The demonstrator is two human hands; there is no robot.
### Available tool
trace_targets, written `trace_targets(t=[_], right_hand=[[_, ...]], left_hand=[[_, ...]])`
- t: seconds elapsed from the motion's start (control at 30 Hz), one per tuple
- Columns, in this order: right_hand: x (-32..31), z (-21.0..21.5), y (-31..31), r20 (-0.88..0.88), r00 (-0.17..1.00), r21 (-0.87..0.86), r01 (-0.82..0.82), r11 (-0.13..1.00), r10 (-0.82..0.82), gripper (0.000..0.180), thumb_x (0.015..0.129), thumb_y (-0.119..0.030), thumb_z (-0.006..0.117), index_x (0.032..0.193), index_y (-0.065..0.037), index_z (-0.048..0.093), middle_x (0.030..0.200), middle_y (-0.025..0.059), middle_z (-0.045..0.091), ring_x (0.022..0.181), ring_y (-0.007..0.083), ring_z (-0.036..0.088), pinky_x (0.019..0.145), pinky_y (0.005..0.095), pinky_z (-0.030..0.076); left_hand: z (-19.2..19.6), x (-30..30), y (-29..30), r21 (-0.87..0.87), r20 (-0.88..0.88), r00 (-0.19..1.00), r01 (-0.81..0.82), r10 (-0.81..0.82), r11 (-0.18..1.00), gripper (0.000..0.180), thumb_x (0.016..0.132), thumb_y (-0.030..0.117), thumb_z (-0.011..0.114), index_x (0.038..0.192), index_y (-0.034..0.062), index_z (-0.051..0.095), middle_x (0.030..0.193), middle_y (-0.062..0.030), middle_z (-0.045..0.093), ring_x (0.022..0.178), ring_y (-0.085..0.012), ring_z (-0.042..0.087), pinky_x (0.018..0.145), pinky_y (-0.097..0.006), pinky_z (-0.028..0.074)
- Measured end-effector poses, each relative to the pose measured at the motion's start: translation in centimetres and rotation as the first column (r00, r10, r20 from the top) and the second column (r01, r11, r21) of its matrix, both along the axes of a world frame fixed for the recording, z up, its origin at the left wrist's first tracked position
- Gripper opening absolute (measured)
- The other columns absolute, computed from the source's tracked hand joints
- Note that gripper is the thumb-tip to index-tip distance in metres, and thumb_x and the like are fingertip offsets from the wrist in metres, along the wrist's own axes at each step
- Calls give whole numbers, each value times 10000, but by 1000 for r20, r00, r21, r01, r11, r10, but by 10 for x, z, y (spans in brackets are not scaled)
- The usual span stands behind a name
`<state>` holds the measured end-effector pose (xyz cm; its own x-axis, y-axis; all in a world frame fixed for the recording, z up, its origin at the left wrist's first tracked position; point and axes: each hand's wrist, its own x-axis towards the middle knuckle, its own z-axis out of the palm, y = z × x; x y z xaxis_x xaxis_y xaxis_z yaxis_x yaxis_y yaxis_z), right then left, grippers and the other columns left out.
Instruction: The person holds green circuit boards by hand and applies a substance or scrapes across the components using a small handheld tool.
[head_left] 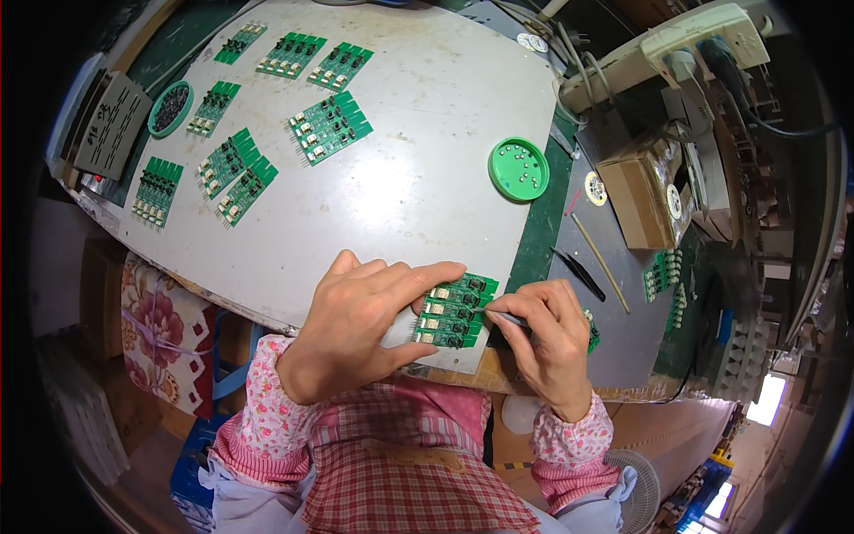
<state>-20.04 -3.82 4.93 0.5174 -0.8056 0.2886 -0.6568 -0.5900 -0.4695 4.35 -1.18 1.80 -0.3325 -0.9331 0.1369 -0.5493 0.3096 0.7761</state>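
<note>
A green circuit board (454, 310) with pale and black parts lies near the table's front edge, its row of pins toward the left. My left hand (356, 311) grips it, with the index finger along the far edge and the thumb at the near edge. Over the board's right side, my right hand (547, 334) is closed in a pinch on a thin dark tool (505, 317), perhaps tweezers. The tool's tip reaches the parts on the board; the fingers hide most of its length.
Several similar circuit boards (328, 128) lie across the left and far table. A green dish (519, 169) of small silvery pieces stands right; another dish (171, 109) holds dark parts. Black tweezers (578, 272), a thin stick (601, 262) and a cardboard box (639, 200) lie farther right.
</note>
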Motion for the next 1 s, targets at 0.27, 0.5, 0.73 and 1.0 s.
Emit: trace_targets(t=[0.27, 0.5, 0.73, 1.0], right_hand=[[1, 3, -2, -40, 999, -18, -34, 999, 33, 225, 777, -2, 832, 982, -45, 748, 907, 87, 634, 807, 258, 633, 646, 378, 508], [1, 2, -2, -50, 998, -23, -40, 999, 39, 231, 775, -4, 836, 984, -44, 746, 909, 86, 637, 806, 256, 635, 641, 376, 510], [1, 2, -2, -56, 998, -38, -38, 999, 36, 231, 771, 0, 838, 978, -41, 743, 907, 84, 639, 805, 252, 637, 631, 372, 507], [1, 2, -1, -65, 997, -39, -34, 999, 31, 235, 768, 2, 839, 977, -43, 742, 906, 84, 639, 806, 253, 637, 632, 372, 507]], left_hand=[[-1, 1, 0, -13, -4, 1000, -1, 1, 1000, 848, 627, 268, 933, 1417, 167, 643, 1015, -1, 736, 804, -186, 610, 763, -342, 346], [-4, 0, 1, -17, -4, 1000, -3, 3, 1000, 850, 643, 304, 925, 1431, 175, 633, 968, 0, 715, 788, -187, 587, 756, -348, 335], [-4, 0, 0, -33, -8, 1000, -7, 7, 999, 848, 646, 330, 921, 1429, 183, 632, 881, 5, 667, 772, -184, 577, 749, -351, 330], [-4, 0, 0, -33, -21, 1000, -2, 1, 999, 848, 649, 319, 919, 1432, 180, 627, 864, 4, 653, 775, -188, 583, 753, -354, 335]])
